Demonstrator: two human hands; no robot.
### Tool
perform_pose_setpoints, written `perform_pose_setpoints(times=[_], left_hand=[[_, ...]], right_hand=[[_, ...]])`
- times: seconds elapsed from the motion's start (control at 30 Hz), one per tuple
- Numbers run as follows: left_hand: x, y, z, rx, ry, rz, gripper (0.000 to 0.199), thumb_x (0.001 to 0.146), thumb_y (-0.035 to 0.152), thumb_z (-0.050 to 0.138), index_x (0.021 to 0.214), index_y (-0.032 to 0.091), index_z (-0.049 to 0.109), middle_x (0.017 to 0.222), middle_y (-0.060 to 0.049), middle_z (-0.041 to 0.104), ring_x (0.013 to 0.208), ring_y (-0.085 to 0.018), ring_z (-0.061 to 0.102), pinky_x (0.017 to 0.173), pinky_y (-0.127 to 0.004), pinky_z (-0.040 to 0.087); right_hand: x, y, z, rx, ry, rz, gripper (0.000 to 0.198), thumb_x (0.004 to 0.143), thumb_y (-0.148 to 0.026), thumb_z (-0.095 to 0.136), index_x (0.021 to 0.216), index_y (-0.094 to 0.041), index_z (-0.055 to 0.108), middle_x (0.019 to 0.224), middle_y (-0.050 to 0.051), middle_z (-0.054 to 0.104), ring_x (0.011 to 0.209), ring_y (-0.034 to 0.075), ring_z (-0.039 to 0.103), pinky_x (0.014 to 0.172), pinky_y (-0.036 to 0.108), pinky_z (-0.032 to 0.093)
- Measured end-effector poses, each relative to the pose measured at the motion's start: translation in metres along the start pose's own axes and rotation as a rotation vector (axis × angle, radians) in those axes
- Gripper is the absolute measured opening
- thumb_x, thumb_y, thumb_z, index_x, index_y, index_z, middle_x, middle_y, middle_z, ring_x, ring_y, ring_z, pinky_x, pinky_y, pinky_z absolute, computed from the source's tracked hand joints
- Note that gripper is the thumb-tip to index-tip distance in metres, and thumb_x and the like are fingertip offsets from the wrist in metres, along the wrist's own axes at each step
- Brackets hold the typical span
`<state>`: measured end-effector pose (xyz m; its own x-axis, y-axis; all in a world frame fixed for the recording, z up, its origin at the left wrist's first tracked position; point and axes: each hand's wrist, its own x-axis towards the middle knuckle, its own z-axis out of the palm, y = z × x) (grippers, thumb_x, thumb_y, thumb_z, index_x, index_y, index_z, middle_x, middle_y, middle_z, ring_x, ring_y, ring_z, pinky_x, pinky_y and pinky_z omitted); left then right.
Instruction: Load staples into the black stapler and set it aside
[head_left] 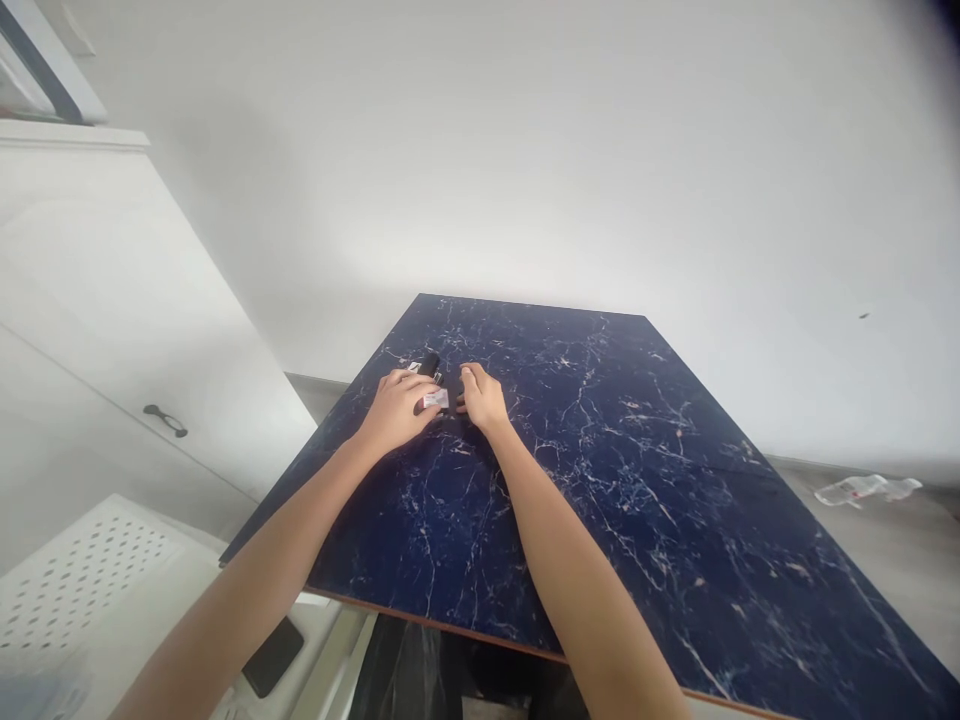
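My left hand [397,408] rests on the blue marble-patterned table [585,450], its fingers and thumb closed around a small item with a pale label [436,398]. Just beyond those fingers lies a small black object [430,364], partly covered by the hand; its kind does not show clearly. To the right, a short gap away, my right hand [482,396] has its fingers curled with the thumb on top. What those fingers hold, if anything, is hidden. Something dark sits between the two hands, too small to make out.
A white cabinet [97,300] with a dark handle stands at the left. Below it are a white perforated panel [82,580] and a dark phone-like slab [274,657]. Clear crumpled plastic [866,489] lies on the floor at the right. A pale wall [525,150] rises behind the table.
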<state>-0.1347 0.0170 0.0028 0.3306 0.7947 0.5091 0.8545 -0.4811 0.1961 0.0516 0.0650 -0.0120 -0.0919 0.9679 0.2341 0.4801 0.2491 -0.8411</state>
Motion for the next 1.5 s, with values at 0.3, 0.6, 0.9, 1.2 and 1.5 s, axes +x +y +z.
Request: perform_pose_setpoints(times=[0.3,0.6,0.9,1.2,1.5], left_hand=[[0.0,-0.004,0.006,0.074,0.0,0.012,0.029,0.092,0.038,0.066,0.118,0.028,0.074,0.149,-0.009,0.05,0.136,-0.038,0.041,0.111,-0.058,0.038],[0.003,-0.027,0.003,-0.083,0.133,-0.061,0.034,0.103,0.034,0.044,0.121,0.023,0.07,0.139,-0.009,0.059,0.131,-0.028,0.051,0.115,-0.048,0.038],[0.007,-0.049,0.007,-0.166,0.221,-0.197,0.033,0.103,0.032,0.039,0.102,0.021,0.07,0.113,-0.008,0.07,0.111,-0.024,0.061,0.105,-0.04,0.045],[0.007,-0.049,0.005,-0.166,0.209,-0.236,0.038,0.103,0.034,0.035,0.1,0.022,0.07,0.109,-0.008,0.071,0.108,-0.024,0.062,0.101,-0.038,0.046],[0.007,-0.048,0.005,-0.181,0.205,-0.239,0.035,0.102,0.035,0.039,0.097,0.021,0.07,0.103,-0.008,0.072,0.1,-0.024,0.064,0.093,-0.036,0.048]], right_hand=[[-0.003,-0.001,-0.003,0.006,-0.041,-0.021,0.037,0.105,-0.041,0.03,0.108,-0.024,0.063,0.094,0.001,0.071,0.063,0.013,0.064,0.063,0.022,0.05],[-0.023,-0.017,0.0,-0.21,-0.207,-0.331,0.031,0.095,-0.032,0.051,0.067,-0.021,0.056,0.064,-0.003,0.062,0.064,0.013,0.056,0.068,0.023,0.038],[-0.077,-0.034,0.014,-0.231,-0.511,-0.612,0.032,0.072,-0.04,0.083,0.072,-0.021,0.058,0.077,-0.004,0.063,0.069,0.012,0.053,0.065,0.023,0.034],[-0.068,-0.028,0.025,-0.376,-0.168,-0.373,0.017,0.095,-0.04,0.064,0.09,-0.023,0.064,0.093,0.002,0.068,0.081,0.017,0.061,0.07,0.026,0.038],[-0.056,-0.018,0.028,-0.335,-0.102,-0.177,0.005,0.088,-0.021,0.063,0.091,-0.023,0.067,0.094,0.004,0.072,0.086,0.02,0.063,0.076,0.028,0.044]])
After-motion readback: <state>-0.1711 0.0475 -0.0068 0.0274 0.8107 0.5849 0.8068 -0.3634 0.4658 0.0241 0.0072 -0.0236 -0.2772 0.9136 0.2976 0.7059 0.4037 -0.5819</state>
